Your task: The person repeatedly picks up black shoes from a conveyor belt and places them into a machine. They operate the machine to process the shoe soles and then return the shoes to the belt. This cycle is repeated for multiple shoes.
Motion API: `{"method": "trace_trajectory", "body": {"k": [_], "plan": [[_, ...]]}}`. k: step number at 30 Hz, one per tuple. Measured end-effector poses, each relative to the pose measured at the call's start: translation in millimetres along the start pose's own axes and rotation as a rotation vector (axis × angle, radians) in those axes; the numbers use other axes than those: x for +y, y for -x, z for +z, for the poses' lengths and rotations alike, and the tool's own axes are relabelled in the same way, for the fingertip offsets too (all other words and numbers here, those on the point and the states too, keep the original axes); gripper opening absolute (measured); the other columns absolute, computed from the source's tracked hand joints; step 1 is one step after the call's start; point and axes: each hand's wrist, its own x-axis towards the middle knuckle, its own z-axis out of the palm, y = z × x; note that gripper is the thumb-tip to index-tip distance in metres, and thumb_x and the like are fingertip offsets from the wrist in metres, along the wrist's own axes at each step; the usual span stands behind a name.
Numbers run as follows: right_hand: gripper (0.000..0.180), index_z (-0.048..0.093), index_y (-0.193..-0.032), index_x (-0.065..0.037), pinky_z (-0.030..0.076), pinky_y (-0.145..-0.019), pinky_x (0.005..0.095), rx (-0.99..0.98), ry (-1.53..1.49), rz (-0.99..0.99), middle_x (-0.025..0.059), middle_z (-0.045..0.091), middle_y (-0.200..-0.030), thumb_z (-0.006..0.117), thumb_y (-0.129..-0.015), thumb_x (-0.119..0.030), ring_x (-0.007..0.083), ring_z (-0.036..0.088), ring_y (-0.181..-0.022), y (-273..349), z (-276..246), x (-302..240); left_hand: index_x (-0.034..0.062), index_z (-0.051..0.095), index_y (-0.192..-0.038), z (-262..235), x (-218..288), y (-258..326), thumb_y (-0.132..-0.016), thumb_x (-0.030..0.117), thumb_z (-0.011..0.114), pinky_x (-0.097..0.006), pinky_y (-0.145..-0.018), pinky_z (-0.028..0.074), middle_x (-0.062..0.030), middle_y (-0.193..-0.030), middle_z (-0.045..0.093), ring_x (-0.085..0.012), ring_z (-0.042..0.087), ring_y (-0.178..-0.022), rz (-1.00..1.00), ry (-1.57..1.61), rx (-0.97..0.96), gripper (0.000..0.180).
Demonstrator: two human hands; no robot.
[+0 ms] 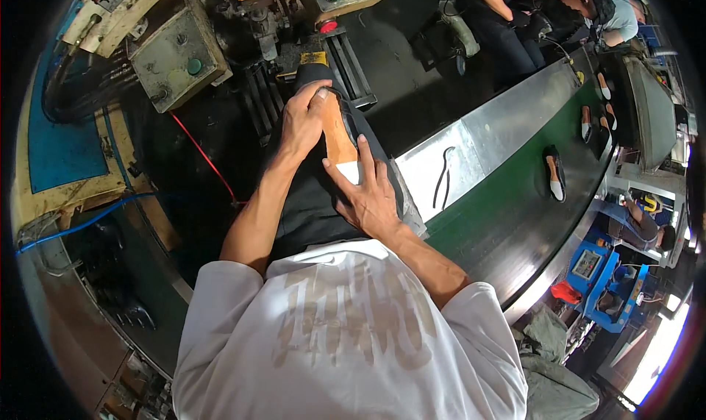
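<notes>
Over my lap I hold a black shoe (337, 129) with its bottom turned up, showing a tan insole board and a white patch at the near end. My left hand (300, 126) is closed round its far end, thumb lying over the edge of the bottom. At the near end my right hand (368, 196) grips the shoe, fingers spread along both sides of the white patch. Its palm and the shoe's underside are hidden. To the right of my right hand, a dark curved hand tool (443, 177), perhaps pincers, lies on the metal ledge (478, 137).
Beyond my hands stands a machine with a red button (327, 26) and dark metal rails (349, 67). A control box (176, 70) is at the left. Right of me runs a green conveyor belt (471, 232) carrying a shoe (554, 173) and several more farther off. A co-worker (515, 30) sits at the far right.
</notes>
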Motion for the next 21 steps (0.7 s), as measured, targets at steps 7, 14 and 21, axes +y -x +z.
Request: {"method": "trace_trajectory", "body": {"k": [7, 14, 21], "plan": [[0.092, 0.049, -0.160, -0.040, 0.052, -0.102, 0.0525, 0.032, -0.095, -0.003, 0.0356, 0.015, -0.171, 0.089, -0.078, -0.030, 0.0481, 0.055, -0.115, -4, -3, 8, 0.0031, 0.070, -0.136, 1, 4, 0, -0.109, 0.019, 0.057, -0.037, -0.111, 0.047, -0.0122, -0.134, 0.073, -0.0238, 0.066, -0.126, -0.061, 0.112, -0.046, 0.034], [0.083, 0.053, -0.158, -0.039, 0.055, -0.100, 0.0534, 0.068, -0.222, -0.058, 0.0337, 0.013, -0.172, 0.085, -0.082, -0.030, 0.0494, 0.055, -0.116, 1, -4, 24, 0.0078, 0.055, -0.154, 5, 10, 16, -0.117, 0.038, 0.044, -0.036, -0.120, 0.036, -0.0084, -0.150, 0.059, -0.0205, 0.052, -0.139, -0.371, 0.741, -0.059, 0.049], [0.081, 0.056, -0.157, -0.034, 0.049, -0.109, 0.0551, 0.059, -0.285, -0.051, 0.0336, 0.014, -0.172, 0.084, -0.082, -0.025, 0.0498, 0.056, -0.121, -9, -21, 35, 0.0052, 0.053, -0.152, 11, 10, 7, -0.115, 0.036, 0.048, -0.037, -0.121, 0.035, -0.0140, -0.149, 0.059, -0.0244, 0.052, -0.139, -0.245, 0.505, -0.055, 0.049]]}}
